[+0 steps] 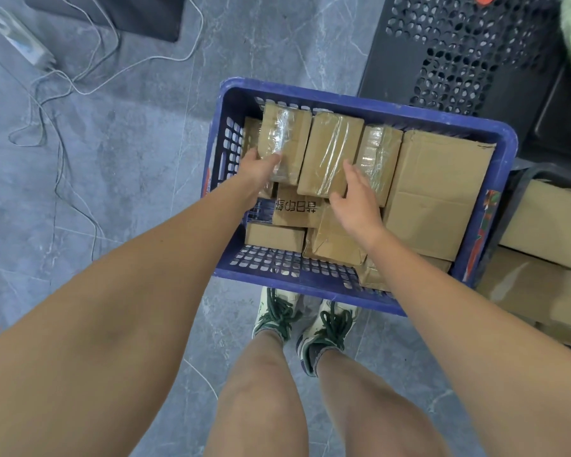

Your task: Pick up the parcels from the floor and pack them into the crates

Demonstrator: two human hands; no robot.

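A blue plastic crate [370, 108] stands on the floor in front of my feet and holds several brown cardboard parcels. My left hand [261, 168] grips the near end of a taped parcel [285, 140] at the crate's far left. My right hand [356, 196] hovers with relaxed fingers over the near end of the middle taped parcel [330, 150], touching or almost touching it. A large flat carton [439, 192] fills the crate's right side. Lower parcels, one with printed characters [295, 211], lie beneath.
A black perforated crate [459, 54] stands behind the blue one. Another dark crate with large cartons [548, 225] sits at the right. White cables [63, 94] trail over the grey tiled floor at the left, near a dark mat [119, 11].
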